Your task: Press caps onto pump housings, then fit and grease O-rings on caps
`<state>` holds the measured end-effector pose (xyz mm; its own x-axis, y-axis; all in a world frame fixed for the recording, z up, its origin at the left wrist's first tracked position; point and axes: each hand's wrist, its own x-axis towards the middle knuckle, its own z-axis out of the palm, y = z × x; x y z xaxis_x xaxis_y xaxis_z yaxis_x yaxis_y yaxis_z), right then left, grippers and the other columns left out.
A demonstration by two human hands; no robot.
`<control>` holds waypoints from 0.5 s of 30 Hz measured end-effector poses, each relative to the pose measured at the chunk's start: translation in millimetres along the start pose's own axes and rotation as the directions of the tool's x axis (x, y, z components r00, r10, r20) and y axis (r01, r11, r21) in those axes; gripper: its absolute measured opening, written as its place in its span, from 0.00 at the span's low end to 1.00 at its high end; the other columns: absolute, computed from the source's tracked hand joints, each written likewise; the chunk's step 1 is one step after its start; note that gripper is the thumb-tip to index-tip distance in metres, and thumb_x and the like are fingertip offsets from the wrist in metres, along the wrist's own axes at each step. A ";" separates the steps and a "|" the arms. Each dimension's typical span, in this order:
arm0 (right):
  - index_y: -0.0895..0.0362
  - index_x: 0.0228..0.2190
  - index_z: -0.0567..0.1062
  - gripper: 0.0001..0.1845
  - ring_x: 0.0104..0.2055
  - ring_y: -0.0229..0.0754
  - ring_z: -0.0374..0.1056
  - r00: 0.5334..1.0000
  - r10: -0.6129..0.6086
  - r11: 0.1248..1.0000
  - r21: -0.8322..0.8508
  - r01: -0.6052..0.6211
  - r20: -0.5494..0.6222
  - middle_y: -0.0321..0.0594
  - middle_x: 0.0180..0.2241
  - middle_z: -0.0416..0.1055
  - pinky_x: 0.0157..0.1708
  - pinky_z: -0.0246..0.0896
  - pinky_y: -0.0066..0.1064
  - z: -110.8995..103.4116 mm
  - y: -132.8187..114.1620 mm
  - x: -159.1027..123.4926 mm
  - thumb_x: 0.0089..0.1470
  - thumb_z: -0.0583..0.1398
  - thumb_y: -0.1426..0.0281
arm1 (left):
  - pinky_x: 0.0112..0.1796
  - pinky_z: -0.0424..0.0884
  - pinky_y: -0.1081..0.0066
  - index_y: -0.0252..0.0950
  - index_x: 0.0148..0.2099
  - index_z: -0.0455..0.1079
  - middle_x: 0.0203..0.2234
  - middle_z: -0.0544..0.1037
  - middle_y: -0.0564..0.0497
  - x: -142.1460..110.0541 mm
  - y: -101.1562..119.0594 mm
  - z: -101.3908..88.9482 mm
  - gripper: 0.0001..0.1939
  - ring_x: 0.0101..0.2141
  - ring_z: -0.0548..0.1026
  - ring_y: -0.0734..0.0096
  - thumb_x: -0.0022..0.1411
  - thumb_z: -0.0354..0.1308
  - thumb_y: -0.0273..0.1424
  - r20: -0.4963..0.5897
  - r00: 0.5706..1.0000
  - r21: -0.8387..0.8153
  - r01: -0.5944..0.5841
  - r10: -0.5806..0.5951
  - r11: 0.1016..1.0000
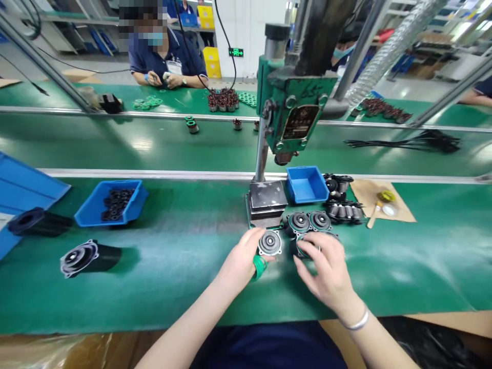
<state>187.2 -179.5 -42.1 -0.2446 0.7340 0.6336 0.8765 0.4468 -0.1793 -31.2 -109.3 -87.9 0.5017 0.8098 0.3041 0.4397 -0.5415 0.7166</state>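
Left hand (242,259), green cot on the thumb, grips a round grey flanged cap (269,242) at its edge, on the green mat (184,277) in front of the press base (266,201). Right hand (321,269), fingers spread and curled, covers a black housing (302,246) just beside the cap. Behind: two more housings (308,222), a small blue bin (306,183), the green bench press (294,110). Left: a motor body (88,257) on its side, a blue tray of black rings (111,201). Far across the belt, a co-worker's hands (165,79) at the table edge.
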 end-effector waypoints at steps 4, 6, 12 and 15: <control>0.60 0.54 0.66 0.26 0.58 0.52 0.62 0.988 0.126 0.987 -0.114 -0.116 0.085 0.53 0.54 0.65 0.58 0.57 0.49 -8.0 24.4 -5.1 0.57 0.62 0.65 | 0.54 0.73 0.59 0.38 0.61 0.59 0.54 0.70 0.40 29.7 8.4 9.9 0.30 0.53 0.75 0.58 0.60 0.65 0.32 0.024 0.999 -0.035 -0.028 0.029 0.999; 0.60 0.55 0.65 0.27 0.59 0.51 0.61 0.984 0.129 0.989 -0.093 -0.118 0.119 0.52 0.56 0.64 0.59 0.57 0.47 -11.4 31.1 -1.6 0.58 0.61 0.62 | 0.53 0.73 0.59 0.38 0.61 0.59 0.54 0.71 0.41 36.6 12.3 12.3 0.29 0.53 0.75 0.58 0.60 0.65 0.32 0.037 0.996 -0.058 -0.075 0.078 0.995; 0.58 0.54 0.68 0.25 0.56 0.48 0.63 0.928 0.090 0.995 -0.067 -0.070 0.362 0.49 0.54 0.68 0.58 0.57 0.44 -6.7 51.8 35.7 0.62 0.55 0.55 | 0.44 0.79 0.61 0.37 0.59 0.61 0.53 0.70 0.39 27.7 8.7 16.0 0.26 0.44 0.78 0.62 0.62 0.63 0.32 0.038 0.995 -0.112 -0.084 0.089 0.990; 0.56 0.53 0.70 0.24 0.53 0.47 0.65 0.892 0.092 0.995 -0.074 -0.066 0.442 0.47 0.52 0.70 0.54 0.57 0.44 -0.7 59.6 46.9 0.63 0.54 0.54 | 0.38 0.80 0.65 0.38 0.60 0.60 0.54 0.69 0.39 21.3 3.6 18.9 0.25 0.37 0.79 0.69 0.63 0.62 0.31 0.024 0.998 -0.146 -0.058 0.062 0.988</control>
<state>228.3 -118.8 -22.5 -0.3206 0.9222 0.2160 0.9192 0.3580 -0.1642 -4.9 -98.2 -90.7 0.5460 0.7688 0.3328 0.2960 -0.5487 0.7819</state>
